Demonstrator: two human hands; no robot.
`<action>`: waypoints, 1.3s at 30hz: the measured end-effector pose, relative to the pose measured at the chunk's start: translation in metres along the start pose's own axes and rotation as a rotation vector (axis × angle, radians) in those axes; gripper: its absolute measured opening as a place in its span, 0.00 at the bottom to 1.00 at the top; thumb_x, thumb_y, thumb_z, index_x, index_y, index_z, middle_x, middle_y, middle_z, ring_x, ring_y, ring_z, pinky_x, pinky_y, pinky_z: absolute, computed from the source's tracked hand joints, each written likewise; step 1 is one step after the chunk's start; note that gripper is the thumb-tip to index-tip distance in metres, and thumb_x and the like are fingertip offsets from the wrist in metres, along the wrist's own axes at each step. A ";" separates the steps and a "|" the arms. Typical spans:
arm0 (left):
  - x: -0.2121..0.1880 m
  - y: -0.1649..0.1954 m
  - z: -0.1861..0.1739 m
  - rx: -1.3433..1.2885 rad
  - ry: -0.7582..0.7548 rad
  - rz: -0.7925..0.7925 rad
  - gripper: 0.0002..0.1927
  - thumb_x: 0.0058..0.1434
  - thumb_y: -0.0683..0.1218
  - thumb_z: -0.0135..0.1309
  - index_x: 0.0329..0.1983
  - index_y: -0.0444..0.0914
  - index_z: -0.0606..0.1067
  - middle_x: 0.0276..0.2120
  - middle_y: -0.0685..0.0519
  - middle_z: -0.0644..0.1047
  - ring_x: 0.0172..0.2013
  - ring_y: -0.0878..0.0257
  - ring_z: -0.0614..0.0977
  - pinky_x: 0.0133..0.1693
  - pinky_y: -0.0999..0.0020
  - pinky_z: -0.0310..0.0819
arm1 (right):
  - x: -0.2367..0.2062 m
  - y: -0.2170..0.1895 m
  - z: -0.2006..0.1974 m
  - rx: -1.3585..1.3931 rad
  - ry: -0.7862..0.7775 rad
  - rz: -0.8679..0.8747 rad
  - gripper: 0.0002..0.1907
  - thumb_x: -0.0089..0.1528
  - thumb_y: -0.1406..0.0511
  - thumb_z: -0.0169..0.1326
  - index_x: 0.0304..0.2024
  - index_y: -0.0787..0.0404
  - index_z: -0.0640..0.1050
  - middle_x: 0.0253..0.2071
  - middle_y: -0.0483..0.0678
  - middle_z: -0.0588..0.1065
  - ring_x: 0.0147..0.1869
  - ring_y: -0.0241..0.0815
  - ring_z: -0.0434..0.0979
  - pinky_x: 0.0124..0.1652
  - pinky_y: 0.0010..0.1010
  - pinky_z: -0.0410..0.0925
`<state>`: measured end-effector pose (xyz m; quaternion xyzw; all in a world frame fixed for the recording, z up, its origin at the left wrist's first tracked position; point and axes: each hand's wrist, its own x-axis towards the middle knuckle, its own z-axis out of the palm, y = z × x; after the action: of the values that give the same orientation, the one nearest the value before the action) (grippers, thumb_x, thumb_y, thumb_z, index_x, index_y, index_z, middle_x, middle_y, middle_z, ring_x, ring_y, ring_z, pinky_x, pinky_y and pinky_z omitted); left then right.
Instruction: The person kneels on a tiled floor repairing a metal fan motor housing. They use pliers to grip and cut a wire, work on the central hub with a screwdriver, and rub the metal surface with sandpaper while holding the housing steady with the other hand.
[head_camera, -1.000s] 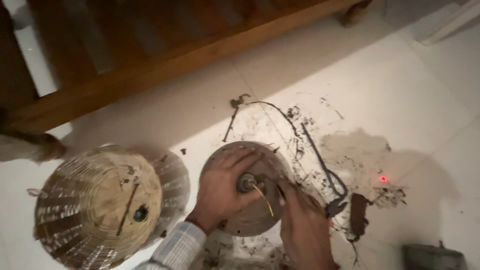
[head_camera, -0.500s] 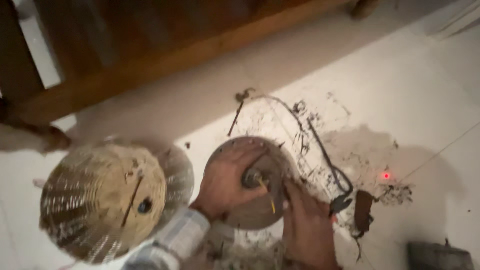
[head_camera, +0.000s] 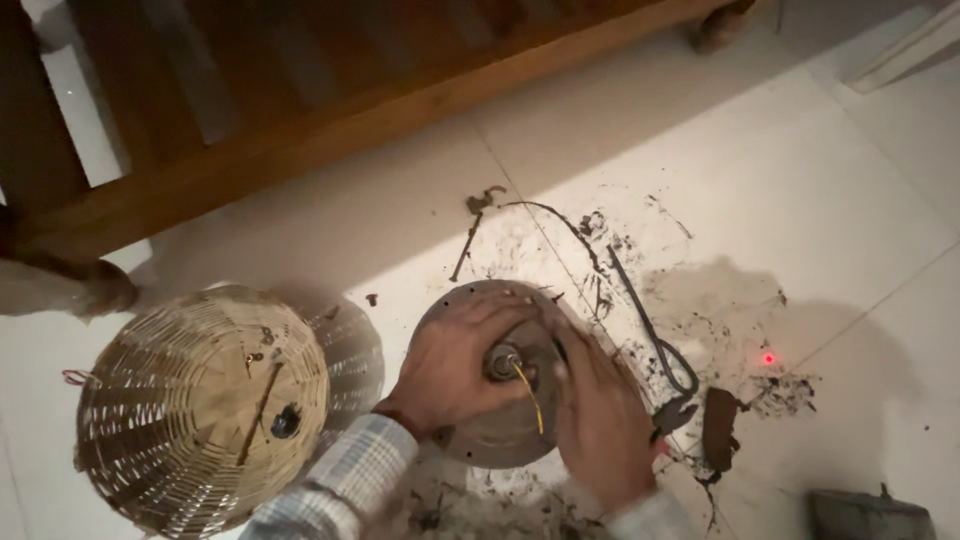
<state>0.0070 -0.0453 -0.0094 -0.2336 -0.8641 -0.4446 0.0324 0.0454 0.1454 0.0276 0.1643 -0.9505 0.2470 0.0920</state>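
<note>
A round, dusty metal motor housing lies flat on the white tiled floor. A short shaft rises from its middle, with a thin yellow wire running off it. My left hand rests on the housing's left half, fingers spread toward the shaft. My right hand presses on the right half, fingers close to the shaft and blurred. Both hands cover much of the disc.
A woven wicker basket with small bits inside stands at the left. A dark cable snakes over dirt at the right, near a dark flat piece, a red light dot and a grey object. A wooden bed frame crosses the back.
Both hands stay on the housing; my right hand has shifted slightly over its right side. The view has drifted a little.
</note>
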 end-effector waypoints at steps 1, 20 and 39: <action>0.001 0.000 0.000 -0.011 -0.002 -0.004 0.37 0.47 0.56 0.63 0.62 0.41 0.74 0.61 0.46 0.76 0.62 0.48 0.76 0.62 0.57 0.69 | 0.004 0.004 0.003 0.016 -0.005 -0.047 0.24 0.65 0.70 0.47 0.64 0.66 0.69 0.54 0.63 0.76 0.55 0.66 0.76 0.53 0.51 0.67; 0.005 0.017 0.009 0.287 0.093 -0.041 0.43 0.46 0.64 0.62 0.64 0.41 0.74 0.63 0.40 0.70 0.64 0.42 0.67 0.64 0.40 0.52 | -0.052 0.008 0.011 -0.132 -0.009 0.152 0.25 0.59 0.70 0.48 0.61 0.66 0.69 0.56 0.65 0.75 0.56 0.64 0.77 0.52 0.52 0.65; 0.018 -0.007 0.006 0.040 -0.090 -0.025 0.30 0.50 0.56 0.61 0.59 0.49 0.77 0.61 0.49 0.75 0.56 0.50 0.78 0.54 0.56 0.73 | -0.029 0.019 0.006 -0.076 -0.034 0.134 0.29 0.58 0.70 0.48 0.64 0.63 0.69 0.57 0.62 0.74 0.58 0.63 0.74 0.57 0.50 0.66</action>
<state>-0.0113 -0.0371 -0.0132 -0.2418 -0.8763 -0.4165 -0.0075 0.0656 0.1659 0.0071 0.1011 -0.9695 0.2136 0.0652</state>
